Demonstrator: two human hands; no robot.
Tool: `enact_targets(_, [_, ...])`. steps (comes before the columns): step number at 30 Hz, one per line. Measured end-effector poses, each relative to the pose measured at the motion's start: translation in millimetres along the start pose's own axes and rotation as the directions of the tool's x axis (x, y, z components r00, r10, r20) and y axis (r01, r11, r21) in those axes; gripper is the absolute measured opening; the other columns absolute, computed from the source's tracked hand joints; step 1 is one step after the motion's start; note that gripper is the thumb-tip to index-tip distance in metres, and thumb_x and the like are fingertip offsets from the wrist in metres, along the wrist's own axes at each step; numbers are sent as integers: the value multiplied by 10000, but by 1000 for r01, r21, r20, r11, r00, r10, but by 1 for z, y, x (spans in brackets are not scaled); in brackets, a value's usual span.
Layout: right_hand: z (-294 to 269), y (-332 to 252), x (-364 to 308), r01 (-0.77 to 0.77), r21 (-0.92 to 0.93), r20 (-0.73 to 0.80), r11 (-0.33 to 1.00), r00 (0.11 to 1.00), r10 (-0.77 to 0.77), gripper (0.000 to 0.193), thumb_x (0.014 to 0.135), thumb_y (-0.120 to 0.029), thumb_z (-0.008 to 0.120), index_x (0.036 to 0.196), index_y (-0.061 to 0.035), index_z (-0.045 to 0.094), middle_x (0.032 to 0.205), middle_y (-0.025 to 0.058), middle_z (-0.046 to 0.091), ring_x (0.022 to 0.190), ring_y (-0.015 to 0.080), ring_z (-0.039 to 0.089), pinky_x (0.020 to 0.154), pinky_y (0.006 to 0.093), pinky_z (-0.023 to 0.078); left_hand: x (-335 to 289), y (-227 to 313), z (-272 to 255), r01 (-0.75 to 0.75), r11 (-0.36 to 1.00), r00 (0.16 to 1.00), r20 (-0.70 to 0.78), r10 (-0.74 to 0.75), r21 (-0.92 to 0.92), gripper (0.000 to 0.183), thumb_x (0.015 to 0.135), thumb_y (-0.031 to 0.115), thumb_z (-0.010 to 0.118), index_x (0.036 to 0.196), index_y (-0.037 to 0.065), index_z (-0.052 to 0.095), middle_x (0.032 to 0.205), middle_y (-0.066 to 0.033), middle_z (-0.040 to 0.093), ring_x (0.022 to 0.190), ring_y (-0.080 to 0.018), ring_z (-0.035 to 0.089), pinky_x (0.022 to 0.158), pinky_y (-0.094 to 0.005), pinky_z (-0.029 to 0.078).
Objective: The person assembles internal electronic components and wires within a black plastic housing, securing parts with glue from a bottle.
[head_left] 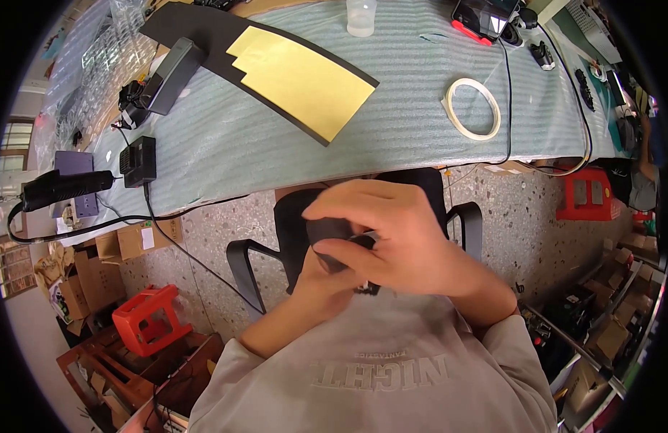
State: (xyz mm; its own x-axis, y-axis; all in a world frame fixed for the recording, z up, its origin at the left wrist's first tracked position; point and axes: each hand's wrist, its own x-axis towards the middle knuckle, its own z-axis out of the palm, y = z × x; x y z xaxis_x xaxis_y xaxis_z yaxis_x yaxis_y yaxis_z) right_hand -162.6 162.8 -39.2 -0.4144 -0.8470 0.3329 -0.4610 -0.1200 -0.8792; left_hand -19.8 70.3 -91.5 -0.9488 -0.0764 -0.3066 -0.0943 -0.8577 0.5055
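Note:
Close in front of my chest, below the table's near edge, both hands are around a dark, smooth-looking piece [328,232]; its kind cannot be made out. My right hand [406,234] curls over it from the right, thumb and fingers bent, with the dark surface between them. Lower down, my left hand [323,285] grips it from underneath, and most of its fingers are hidden behind the right hand. A small black part [368,289] shows just under the hands.
On the foam-covered table [276,155] lie a black sheet with yellow paper pieces [305,76], a tape roll [472,108], a plastic cup [361,18] and a black charger [139,162] with cables. A black chair [294,213] and red stools [150,317] stand below.

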Motion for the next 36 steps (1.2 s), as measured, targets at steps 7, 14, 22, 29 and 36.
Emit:
enact_targets(7, [-6, 7, -17, 111, -168, -333, 979, 929, -163, 333, 660, 33, 806, 966, 42, 675, 993, 213, 667, 788, 260, 692, 678, 310, 570, 19, 4, 0, -119, 968, 978, -192, 77, -220, 434, 883, 67, 685, 1270, 102, 492, 1157, -75, 643, 1111, -188, 596, 981, -375, 457])
enact_targets(14, [4, 16, -23, 121, -358, -353, 926, 900, -254, 259, 645, 42, 808, 880, 21, 703, 955, 216, 710, 695, 263, 713, 610, 279, 584, 34, 10, 7, -309, 951, 951, -20, 308, -15, 529, 873, 44, 708, 1318, 89, 426, 1305, -160, 546, 1195, -276, 558, 1043, -424, 421])
enact_targets(22, [-17, -11, -7, -53, -180, -235, 982, 972, 10, 201, 712, 80, 754, 896, 14, 707, 918, 205, 728, 748, 270, 733, 671, 319, 593, 32, 50, -18, -662, 518, 747, 420, 514, 542, 677, 899, 99, 691, 1475, 113, 334, 1430, -272, 452, 1229, -380, 559, 960, -431, 505])
enact_targets(29, [-1, -33, 37, 259, -780, 96, 570, 949, -299, 184, 725, 7, 669, 906, 27, 641, 1060, 172, 656, 934, 313, 666, 698, 344, 589, 34, 91, 2, -518, -54, 693, 456, 558, 854, 475, 788, -40, 689, 1248, 74, 650, 1066, -129, 656, 856, -255, 659, 753, -335, 527])
enact_targets(36, [2, -40, 77, 251, -610, 144, 752, 968, -207, 197, 726, 57, 681, 919, 27, 654, 971, 160, 682, 828, 281, 691, 685, 317, 572, 31, 124, -12, -712, 59, 557, 512, 654, 699, 378, 823, -7, 690, 1197, 32, 658, 913, -115, 704, 784, -263, 679, 688, -327, 533])
